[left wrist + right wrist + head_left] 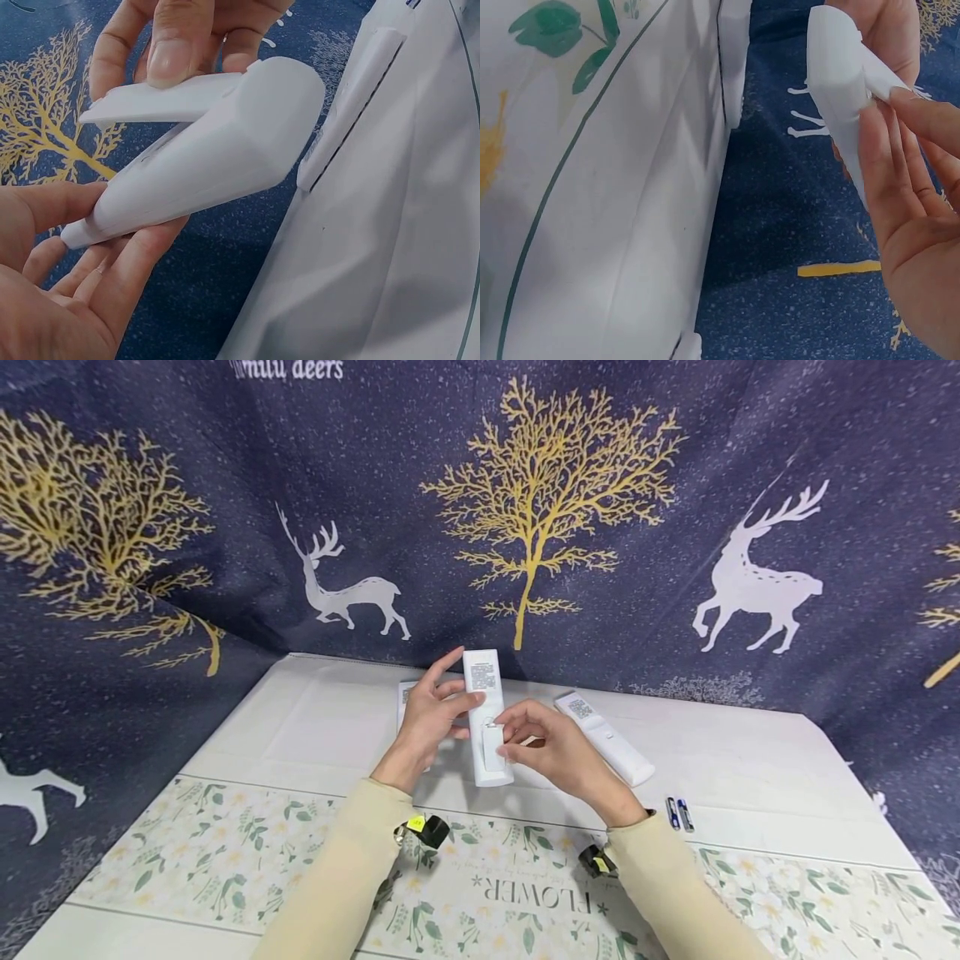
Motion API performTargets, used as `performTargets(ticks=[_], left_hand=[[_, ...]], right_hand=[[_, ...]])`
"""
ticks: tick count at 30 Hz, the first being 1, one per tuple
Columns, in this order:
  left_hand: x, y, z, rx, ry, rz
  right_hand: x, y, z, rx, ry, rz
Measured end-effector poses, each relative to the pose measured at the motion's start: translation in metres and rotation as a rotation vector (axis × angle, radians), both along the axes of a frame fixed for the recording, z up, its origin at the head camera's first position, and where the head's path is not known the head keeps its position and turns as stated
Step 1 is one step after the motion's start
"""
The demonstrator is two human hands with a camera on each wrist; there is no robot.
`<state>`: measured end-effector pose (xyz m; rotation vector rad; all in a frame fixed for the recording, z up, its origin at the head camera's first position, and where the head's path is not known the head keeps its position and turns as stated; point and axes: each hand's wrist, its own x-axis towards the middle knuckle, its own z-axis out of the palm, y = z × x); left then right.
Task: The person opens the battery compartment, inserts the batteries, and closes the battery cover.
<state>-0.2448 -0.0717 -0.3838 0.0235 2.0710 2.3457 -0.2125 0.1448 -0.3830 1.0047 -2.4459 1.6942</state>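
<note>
left hand (431,714): grips the white remote (486,718) round its upper-mid body, thumb on the near face, fingers curled behind; index finger sticks up loose. Wrist view shows the remote resting across its fingers (112,277).
right hand (551,747): pinches the battery cover (492,746) at the remote's lower end; thumb on top of the flap, fingers under, per left wrist view (161,101).
remote, where: held up off the desk (750,760), centre of scene, between both hands, back side w/ label facing the person.
long axis: runs away from the person, label end far & raised, cover end near & low. Slightly tilted, not flat.
cover vs. body: near end of cover lifted clear of the body, far end seems to meet it; a wedge gap shows in left wrist view. Fully detached or not: can't tell.
which hand nearer: right hand is on the cover itself; left hand sits further up the body, just beside, steadying.
2nd remote (606,739): lies on desk, right of the hands, near but apart.
3rd remote (406,697): mostly hidden behind left hand, on desk.
batteries (679,814): two, side by side on desk, right of right wrist, well apart from the held remote.
</note>
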Motion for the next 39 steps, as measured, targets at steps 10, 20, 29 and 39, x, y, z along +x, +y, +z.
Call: performTargets(ticks=[10, 20, 29, 39], left_hand=[[0.001, -0.001, 0.001, -0.004, 0.002, -0.006], [0.001, 0.000, 0.003, -0.007, 0.003, -0.013], [0.003, 0.001, 0.005, 0.010, -0.008, -0.029], [0.004, 0.005, 0.004, 0.003, 0.003, -0.041]], right_hand=[[-0.002, 0.000, -0.005, 0.060, 0.091, -0.055], [-0.002, -0.002, -0.007, 0.072, 0.144, -0.122], [0.000, -0.010, -0.010, -0.106, 0.007, -0.234], [0.003, -0.016, -0.010, -0.111, -0.091, -0.315]])
